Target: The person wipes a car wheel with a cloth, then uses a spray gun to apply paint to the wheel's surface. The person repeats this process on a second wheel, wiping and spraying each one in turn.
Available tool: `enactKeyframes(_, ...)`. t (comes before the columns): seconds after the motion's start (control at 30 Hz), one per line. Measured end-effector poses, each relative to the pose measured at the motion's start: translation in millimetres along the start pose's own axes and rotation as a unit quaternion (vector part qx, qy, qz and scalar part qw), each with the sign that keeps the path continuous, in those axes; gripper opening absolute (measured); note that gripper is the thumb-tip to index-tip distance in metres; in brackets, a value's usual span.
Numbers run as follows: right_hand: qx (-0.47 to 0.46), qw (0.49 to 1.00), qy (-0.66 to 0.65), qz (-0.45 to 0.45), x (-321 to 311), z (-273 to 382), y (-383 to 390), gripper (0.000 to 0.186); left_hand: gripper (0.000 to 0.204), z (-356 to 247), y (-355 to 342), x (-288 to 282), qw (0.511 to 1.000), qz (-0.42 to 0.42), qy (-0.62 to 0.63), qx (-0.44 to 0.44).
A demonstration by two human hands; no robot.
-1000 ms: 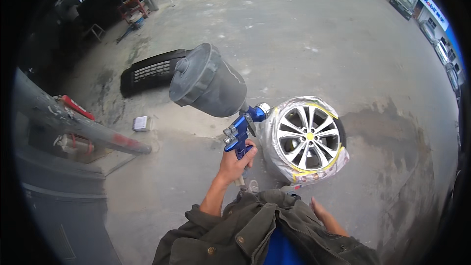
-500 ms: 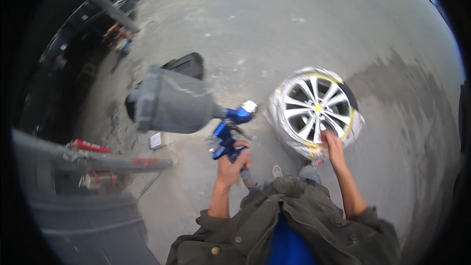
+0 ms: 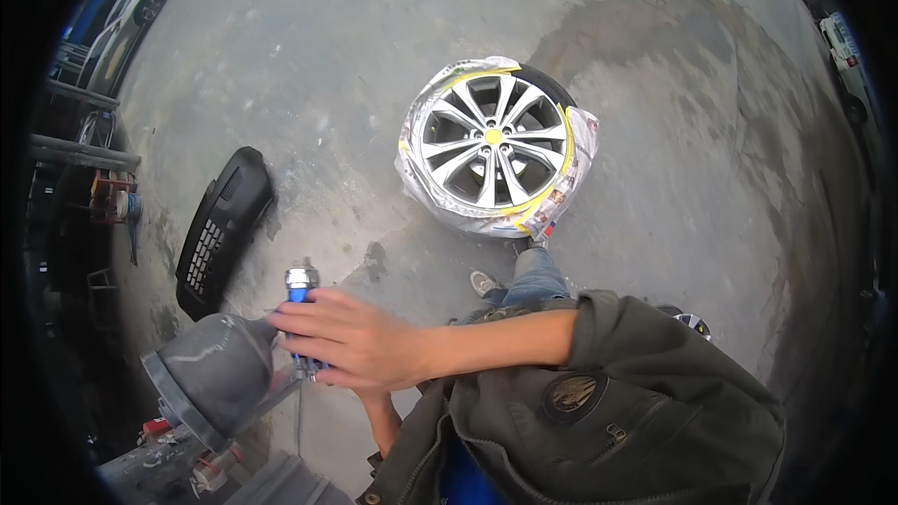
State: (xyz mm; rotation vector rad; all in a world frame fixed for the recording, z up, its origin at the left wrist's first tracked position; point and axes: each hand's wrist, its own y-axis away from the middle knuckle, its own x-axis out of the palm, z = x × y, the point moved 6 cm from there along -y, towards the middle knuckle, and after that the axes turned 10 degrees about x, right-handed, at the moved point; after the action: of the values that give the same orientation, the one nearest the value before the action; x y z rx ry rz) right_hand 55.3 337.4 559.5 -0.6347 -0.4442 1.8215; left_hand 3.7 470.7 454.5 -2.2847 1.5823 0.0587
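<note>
At the lower left a spray gun with a blue body, a silver nozzle [image 3: 302, 276] and a large grey cup [image 3: 215, 365] is held up, tilted. My right hand [image 3: 360, 341] reaches across my body and curls slightly blurred fingers over the gun's body, between cup and nozzle. From below, my left forearm [image 3: 382, 423] runs up to the gun's handle. Its fingers are hidden behind the right hand, in line with its earlier grip. Ahead on the floor lies a wheel [image 3: 493, 137] with silver spokes, its tyre mostly wrapped in printed sheeting edged with yellow tape.
A black bumper-like part [image 3: 224, 229] lies on the concrete floor at left. A grey metal post [image 3: 154, 468] and red items stand below the cup. Dark wet patches [image 3: 636, 23] mark the floor beyond the wheel. Vehicles [image 3: 122, 33] are parked at the far left and right.
My right hand has left the wheel's rim and crossed to the spray gun. The gun has swung down and to the left. My view has turned, so the bumper-like part shows fully.
</note>
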Motion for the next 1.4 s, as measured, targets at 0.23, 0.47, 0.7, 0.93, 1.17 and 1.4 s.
enactKeyframes(0.23,0.3,0.949,-0.03,0.09,-32.1,-107.1,102.9,0.107,0.017,32.6,-14.1,67.1,0.989,0.045,0.037,-0.137)
enactKeyframes(0.47,0.407,0.906,-0.108,-0.035,-98.6,-182.7,132.5,0.112,0.036,38.5,-34.1,205.7,0.957,0.261,-0.093,-0.083)
enactKeyframes(0.7,0.571,0.77,-0.035,-0.284,-235.2,-215.7,226.7,0.108,0.054,27.1,-2.6,405.1,0.81,0.585,-0.028,0.027)
enactKeyframes(0.93,0.522,0.603,-0.211,-0.565,-353.7,-204.9,322.3,0.061,0.056,26.9,82.5,521.2,0.646,0.753,0.119,-0.037)
enactKeyframes(1.17,0.439,0.508,-0.135,-0.729,-406.9,-210.6,398.1,0.062,0.036,100.9,145.7,549.5,0.6,0.664,0.231,-0.38)
enactKeyframes(1.4,0.416,0.546,-0.156,-0.71,-421.1,-245.8,419.1,0.051,0.034,143.0,163.3,584.7,0.529,0.722,0.181,-0.408)
